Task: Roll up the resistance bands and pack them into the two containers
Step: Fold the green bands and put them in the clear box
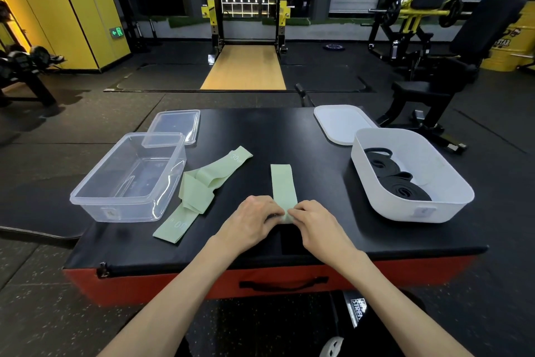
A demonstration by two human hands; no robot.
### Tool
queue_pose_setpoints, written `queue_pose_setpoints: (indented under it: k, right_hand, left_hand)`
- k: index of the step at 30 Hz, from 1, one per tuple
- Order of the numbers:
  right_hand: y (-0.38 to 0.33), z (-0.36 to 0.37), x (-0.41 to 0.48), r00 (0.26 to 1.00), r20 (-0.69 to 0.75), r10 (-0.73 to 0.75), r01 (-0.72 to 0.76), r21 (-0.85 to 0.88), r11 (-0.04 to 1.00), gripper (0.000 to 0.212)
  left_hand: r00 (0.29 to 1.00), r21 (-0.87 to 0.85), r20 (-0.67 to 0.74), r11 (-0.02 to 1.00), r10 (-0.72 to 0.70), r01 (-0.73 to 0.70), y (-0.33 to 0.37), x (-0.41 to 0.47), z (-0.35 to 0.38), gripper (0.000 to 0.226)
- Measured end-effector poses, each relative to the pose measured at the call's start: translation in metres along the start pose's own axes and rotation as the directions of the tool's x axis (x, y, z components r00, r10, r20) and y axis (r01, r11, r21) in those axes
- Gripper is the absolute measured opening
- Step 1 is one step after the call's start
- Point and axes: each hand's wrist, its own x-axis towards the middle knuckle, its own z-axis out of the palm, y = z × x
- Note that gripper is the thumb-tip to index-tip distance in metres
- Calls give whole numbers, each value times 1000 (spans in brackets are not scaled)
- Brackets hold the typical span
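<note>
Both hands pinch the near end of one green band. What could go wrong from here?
1. The roll is tiny and held only by the fingertips of the left hand and right hand. It may spring open, or run crooked along the flat band.
2. The other green bands lie crossed in a pile beside the clear box. Pulling one may drag the rest.

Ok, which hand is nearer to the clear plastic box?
Left. The left hand pinches the near end of the green band, with the clear box off to its left; the right hand pinches the same end from the other side, closer to the white tub.
</note>
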Motion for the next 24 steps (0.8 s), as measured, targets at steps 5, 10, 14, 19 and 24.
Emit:
queue_pose_setpoints:
  k: [5, 10, 14, 19, 24]
  right_hand:
    - [-1, -2, -5, 997, -68, -43, 44, 14, 999, 29]
    - [-4, -4, -5, 993, -84, -79, 79, -3, 997, 27]
    - [0, -1, -1, 995, -80, -67, 67, -3, 998, 22]
    - [8, 5, 7, 999, -33, -21, 21, -1, 1000, 20]
    - [12, 7, 9, 1000, 8, 7, -7, 9, 1000, 16]
  left_hand:
    - [999, 1, 36, 1000, -17, 17, -2, 4, 0, 18]
    - [999, -15, 18, 999, -44, 44, -1, 4, 1, 10]
    - [999, 18, -10, 999, -38, 38, 2, 0, 5, 14]
    - [998, 120, -63, 993, 27, -19, 3, -9, 9, 23]
    - [995, 103, -102, 995, 20, -9, 4, -4, 11, 17]
